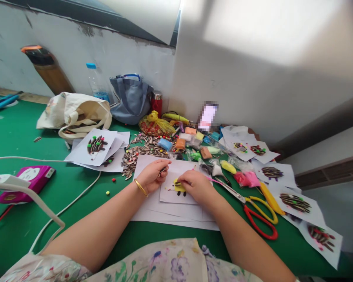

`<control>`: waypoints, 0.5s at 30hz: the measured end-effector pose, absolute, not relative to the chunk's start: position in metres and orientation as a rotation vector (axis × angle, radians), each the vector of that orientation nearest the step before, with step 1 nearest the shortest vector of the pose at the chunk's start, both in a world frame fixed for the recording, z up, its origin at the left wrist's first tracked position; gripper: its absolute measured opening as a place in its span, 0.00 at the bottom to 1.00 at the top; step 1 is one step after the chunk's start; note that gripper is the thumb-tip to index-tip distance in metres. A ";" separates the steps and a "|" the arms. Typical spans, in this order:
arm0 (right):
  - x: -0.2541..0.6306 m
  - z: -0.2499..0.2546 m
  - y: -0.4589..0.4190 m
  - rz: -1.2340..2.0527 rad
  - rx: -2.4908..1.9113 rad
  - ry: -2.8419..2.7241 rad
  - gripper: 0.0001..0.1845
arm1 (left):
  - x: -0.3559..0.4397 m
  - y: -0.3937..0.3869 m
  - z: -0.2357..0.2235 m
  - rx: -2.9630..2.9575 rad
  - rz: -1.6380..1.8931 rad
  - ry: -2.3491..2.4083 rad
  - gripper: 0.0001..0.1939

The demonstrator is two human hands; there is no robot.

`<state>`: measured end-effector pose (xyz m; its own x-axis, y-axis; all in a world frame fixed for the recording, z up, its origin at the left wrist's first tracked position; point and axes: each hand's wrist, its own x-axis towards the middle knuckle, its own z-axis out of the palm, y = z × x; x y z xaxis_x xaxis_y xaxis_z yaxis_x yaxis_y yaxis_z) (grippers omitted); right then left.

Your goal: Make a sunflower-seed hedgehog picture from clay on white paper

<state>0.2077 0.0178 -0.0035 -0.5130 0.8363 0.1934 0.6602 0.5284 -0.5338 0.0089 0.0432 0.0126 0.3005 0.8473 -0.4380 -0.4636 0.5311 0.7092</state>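
Observation:
A small yellow clay hedgehog shape [175, 187] with dark feet lies on a white paper sheet [169, 198], which rests on larger white sheets [147, 213]. My right hand [198, 190] is over its right part, thumb and fingers pinched together at the yellow clay. A dark sliver like a sunflower seed shows at those fingertips. To the left, my left hand [153, 176] is curled closed around several sunflower seeds [164, 170], partly hidden by the fingers. Beyond it spreads a pile of striped sunflower seeds [142, 150] mixed with coloured beads.
Scissors [244, 199] lie right of my right hand. Behind are clay packets [181, 143]. Finished seed-hedgehog cards [95, 150] lie left, more cards [295, 201] right. A cable [76, 201], purple box [26, 184], bags [132, 98], bottle [97, 84] and phone [208, 116] stand around.

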 end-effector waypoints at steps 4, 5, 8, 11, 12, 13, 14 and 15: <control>0.207 -0.002 0.017 0.539 -1.220 -2.375 0.11 | 0.010 0.043 0.013 0.500 0.919 0.893 0.07; 0.207 -0.002 0.017 0.531 -1.224 -2.382 0.11 | 0.010 0.043 0.013 0.499 0.919 0.893 0.07; 0.207 -0.002 0.017 0.503 -1.233 -2.409 0.12 | 0.009 0.043 0.013 0.499 0.918 0.890 0.08; 0.207 -0.003 0.018 0.461 -1.224 -2.443 0.12 | 0.009 0.043 0.013 0.499 0.920 0.889 0.08; 0.207 -0.004 0.019 0.448 -1.218 -2.448 0.12 | 0.009 0.043 0.013 0.500 0.920 0.889 0.08; 0.207 -0.004 0.019 0.437 -1.210 -2.454 0.12 | 0.009 0.043 0.013 0.501 0.920 0.889 0.08; 0.207 -0.004 0.019 0.427 -1.201 -2.461 0.13 | 0.009 0.043 0.013 0.502 0.919 0.889 0.08; 0.206 -0.003 0.019 0.418 -1.191 -2.470 0.13 | 0.009 0.043 0.014 0.503 0.918 0.889 0.08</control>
<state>0.2065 0.0188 -0.0033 -0.5764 0.7935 0.1950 0.6850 0.5994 -0.4141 0.0093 0.0428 0.0136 0.3043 0.8460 -0.4379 -0.4653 0.5331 0.7066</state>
